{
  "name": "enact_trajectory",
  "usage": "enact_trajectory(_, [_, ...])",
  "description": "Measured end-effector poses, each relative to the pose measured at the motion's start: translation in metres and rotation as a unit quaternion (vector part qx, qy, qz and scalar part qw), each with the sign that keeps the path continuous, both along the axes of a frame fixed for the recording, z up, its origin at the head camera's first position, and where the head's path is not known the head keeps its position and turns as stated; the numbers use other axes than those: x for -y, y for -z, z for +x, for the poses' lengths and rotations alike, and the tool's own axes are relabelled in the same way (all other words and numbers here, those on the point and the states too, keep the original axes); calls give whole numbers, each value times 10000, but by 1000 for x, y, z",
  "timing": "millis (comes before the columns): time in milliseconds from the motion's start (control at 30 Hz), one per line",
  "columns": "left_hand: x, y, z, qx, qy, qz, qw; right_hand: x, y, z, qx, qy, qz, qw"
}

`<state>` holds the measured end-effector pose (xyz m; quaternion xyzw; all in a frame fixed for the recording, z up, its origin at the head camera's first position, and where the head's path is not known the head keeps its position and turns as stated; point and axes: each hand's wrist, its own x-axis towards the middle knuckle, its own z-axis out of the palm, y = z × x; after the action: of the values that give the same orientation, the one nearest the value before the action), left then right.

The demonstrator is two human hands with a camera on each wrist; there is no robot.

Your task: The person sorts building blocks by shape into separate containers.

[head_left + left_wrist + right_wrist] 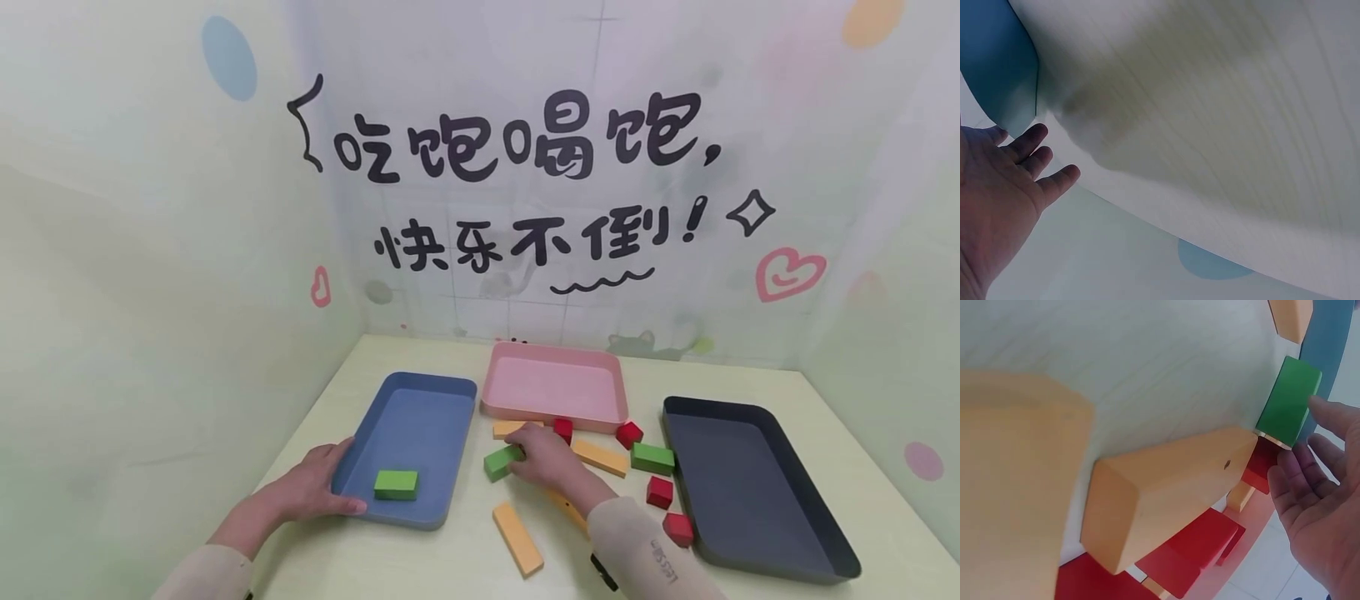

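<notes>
My left hand [315, 483] rests against the near-left corner of a blue tray [427, 417], fingers along its side and thumb by the front. In the left wrist view, that hand's fingers [1057, 182] are spread loosely beside the tray wall. A green block [396, 485] lies inside the tray. Right of the tray, my right hand [547, 458] pinches the end of another green block [501, 463]. In the right wrist view, the thumb is on one side of this green block [1291, 400] and fingers are by its end.
Orange blocks [517, 540] and red blocks [660, 492] lie scattered around the right hand. A third green block [652, 458] touches the dark grey tray [757, 492] at right. Behind the blocks stands a pink tray [555, 387], close to the wall.
</notes>
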<state>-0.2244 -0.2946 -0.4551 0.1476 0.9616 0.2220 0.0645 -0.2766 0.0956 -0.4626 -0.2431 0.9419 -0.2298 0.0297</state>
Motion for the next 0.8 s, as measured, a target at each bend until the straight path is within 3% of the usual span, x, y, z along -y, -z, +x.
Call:
enact_trajectory(400, [0,0,-3,-115,103,-104,9998,-3,-7,7,130,-130,247,9995])
enact_trajectory(800, [1,2,0,3,-24,33,10000,-4,1,6,339,-159,33,9993])
